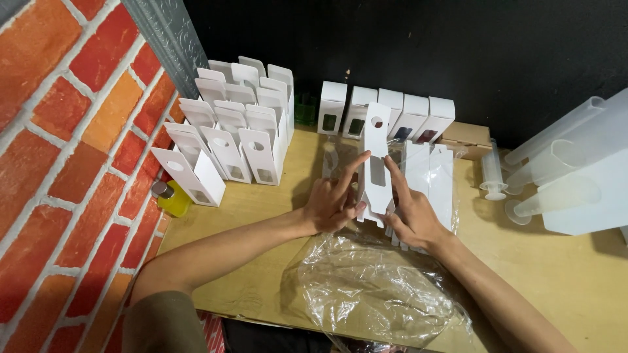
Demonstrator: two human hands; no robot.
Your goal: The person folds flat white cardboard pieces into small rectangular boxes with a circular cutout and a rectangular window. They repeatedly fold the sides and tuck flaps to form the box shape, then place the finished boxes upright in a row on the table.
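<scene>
A flat white cardboard box blank [377, 163] with a hang hole and a window cutout stands upright between both hands above the wooden table [261, 216]. My left hand [333, 199] presses its left edge, index finger stretched up along it. On the other side my right hand [409, 209] grips the right edge the same way. Under the hands lies a stack of more flat white blanks [432, 173] in clear wrap.
Several folded white boxes [229, 140] stand in rows at the back left, a second row [386, 114] at the back centre. A small yellow bottle [171, 198] lies by the brick wall. Crumpled clear plastic [373, 287] lies in front. Translucent tubes [569, 170] sit right.
</scene>
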